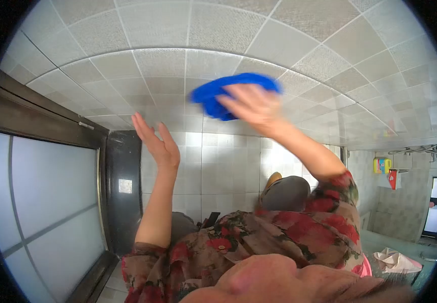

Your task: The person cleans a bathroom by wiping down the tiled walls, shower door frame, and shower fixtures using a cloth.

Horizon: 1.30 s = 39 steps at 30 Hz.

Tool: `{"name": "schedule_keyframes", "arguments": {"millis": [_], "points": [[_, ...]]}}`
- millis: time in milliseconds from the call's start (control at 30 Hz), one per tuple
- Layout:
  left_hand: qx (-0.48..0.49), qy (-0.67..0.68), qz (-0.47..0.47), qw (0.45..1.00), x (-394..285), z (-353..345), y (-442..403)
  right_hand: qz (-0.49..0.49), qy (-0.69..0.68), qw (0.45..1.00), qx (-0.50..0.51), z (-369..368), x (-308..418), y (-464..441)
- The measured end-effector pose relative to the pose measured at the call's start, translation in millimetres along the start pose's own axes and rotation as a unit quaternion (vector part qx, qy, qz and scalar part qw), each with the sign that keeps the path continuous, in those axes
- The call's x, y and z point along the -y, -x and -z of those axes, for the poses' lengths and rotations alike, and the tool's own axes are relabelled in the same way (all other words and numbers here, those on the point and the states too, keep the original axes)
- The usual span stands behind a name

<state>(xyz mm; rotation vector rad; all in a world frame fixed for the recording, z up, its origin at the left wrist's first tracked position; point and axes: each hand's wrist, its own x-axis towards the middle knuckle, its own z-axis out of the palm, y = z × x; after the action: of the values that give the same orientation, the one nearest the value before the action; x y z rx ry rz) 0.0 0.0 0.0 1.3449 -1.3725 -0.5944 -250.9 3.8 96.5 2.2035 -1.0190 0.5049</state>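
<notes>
Cloth (209, 97) before wall (228, 28), door (59, 184) left

Blue cloth (212, 94) under right hand (257, 107)

Apparently no legible text anywhere.

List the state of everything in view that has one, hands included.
Blue cloth: bunched, blurred, under the right hand
Right hand: over the cloth, blurred; grip can't be told
Left hand: raised, open, empty
Frosted glass panel: in a dark frame; can't tell if latched
Whitish item: crumpled
Yellow container: cap state too small to tell
</notes>
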Motion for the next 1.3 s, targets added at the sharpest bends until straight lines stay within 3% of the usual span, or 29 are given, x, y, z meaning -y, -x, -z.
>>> {"name": "schedule_keyframes", "arguments": {"millis": [67, 100, 200, 300, 400, 533, 600, 633, 700, 800, 867, 933, 1100, 1167, 1233, 1300], "points": [[0.002, 0.003, -0.057, 0.998, -1.4, 0.2, -1.5, -0.074, 0.076, 0.99, -0.096, 33.8, -30.5, 15.2], [-0.002, 0.028, -0.035, 0.999, -18.5, -12.1, 15.4, -0.083, 0.113, 0.982, -0.124, 67.0, -51.5, 13.1], [-0.013, 0.011, -0.102, 0.995, -29.2, -1.3, 4.9, -0.146, 0.092, 0.957, -0.233, 35.8, -28.2, -19.0], [-0.041, 0.014, -0.143, 0.989, -47.4, 9.5, 0.1, -0.092, -0.046, 0.975, -0.196, 9.0, 19.0, -101.7], [-0.107, 0.016, -0.187, 0.977, -70.8, 21.6, -10.2, -0.054, -0.085, 0.969, -0.224, -12.1, 59.5, -163.6], [-0.121, -0.056, -0.329, 0.935, -107.9, 29.1, -35.3, -0.007, -0.086, 0.984, -0.159, 6.6, 27.5, -121.7], [-0.106, -0.07, -0.42, 0.899, -135.8, 22.5, -55.9, -0.043, 0.072, 0.974, -0.21, 17.1, -3.9, -55.1], [-0.095, -0.063, -0.432, 0.895, -150.8, 16.1, -67.2, -0.052, 0.038, 0.984, -0.168, 38.2, -28.2, -22.5], [-0.077, -0.076, -0.543, 0.832, -178.6, 1.6, -89.1, -0.119, 0.054, 0.973, -0.191, 66.4, -66.5, 39.8], [-0.052, -0.096, -0.579, 0.808, -221.5, -15.7, -108.7, -0.212, 0.089, 0.956, -0.179, 106.4, -98.2, 70.4], [-0.049, -0.105, -0.6, 0.791, -255.9, -24.1, -117.4, -0.26, 0.115, 0.925, -0.253, 120.6, -113.5, 57.4], [-0.083, -0.101, -0.632, 0.764, -288.2, -24.4, -113.3, -0.246, 0.098, 0.921, -0.285, 149.2, -124.4, 29.1], [-0.061, -0.092, -0.65, 0.752, -352.4, -49.2, -99.5, -0.271, 0.083, 0.895, -0.343, 211.9, -170.1, -8.9], [-0.037, -0.111, -0.642, 0.757, -365.4, -56.5, -102.5, -0.378, 0.143, 0.829, -0.387, 191.4, -171.4, 10.8], [-0.013, -0.107, -0.633, 0.767, -374.3, -59.1, -107.1, -0.43, 0.114, 0.817, -0.367, 177.3, -148.2, 29.2], [0.007, -0.1, -0.625, 0.774, -397.6, -64.1, -112.0, -0.531, 0.072, 0.767, -0.352, 172.8, -141.8, 29.9]]}}
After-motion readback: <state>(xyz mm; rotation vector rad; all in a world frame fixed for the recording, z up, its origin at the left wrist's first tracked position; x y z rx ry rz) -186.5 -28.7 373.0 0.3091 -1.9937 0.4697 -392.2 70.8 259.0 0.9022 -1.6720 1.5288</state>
